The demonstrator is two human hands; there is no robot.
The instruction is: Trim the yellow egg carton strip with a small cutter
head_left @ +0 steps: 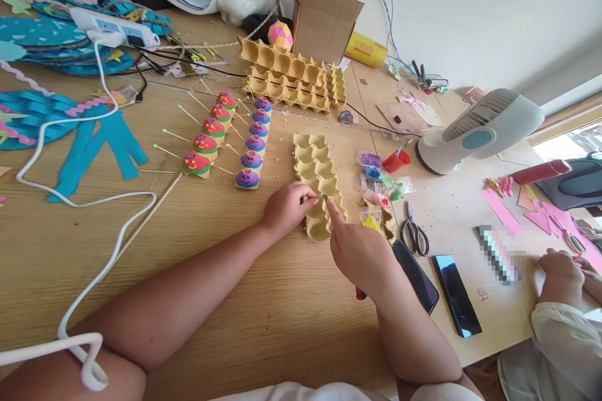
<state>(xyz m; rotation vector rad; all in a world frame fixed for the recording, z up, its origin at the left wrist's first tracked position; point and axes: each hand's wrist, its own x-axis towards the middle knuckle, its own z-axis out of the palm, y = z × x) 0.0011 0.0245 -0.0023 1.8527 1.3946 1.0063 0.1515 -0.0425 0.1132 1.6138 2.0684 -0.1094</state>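
Note:
A yellow egg carton piece (pixel 318 169) with two rows of cups lies lengthwise on the wooden table before me. My left hand (pixel 289 203) pinches its left edge with curled fingers. My right hand (pixel 360 250) reaches over its right side, index finger stretched along a slim tool whose dark tip (pixel 325 197) touches the carton. A red end (pixel 360 294) shows below the palm; the rest of the tool is hidden. Left of the carton stand a red-and-green painted cup strip (pixel 205 143) and a purple-and-blue one (pixel 258 129), with cotton swabs sticking out.
More egg cartons (pixel 286 84) lie behind. To the right are clay packets (pixel 371 178), a red cup (pixel 396 160), scissors (pixel 414 232), two phones (pixel 457 294) and a fan (pixel 480 128). A white cable (pixel 98 203) crosses the left. Another person's hand (pixel 562 269) rests far right.

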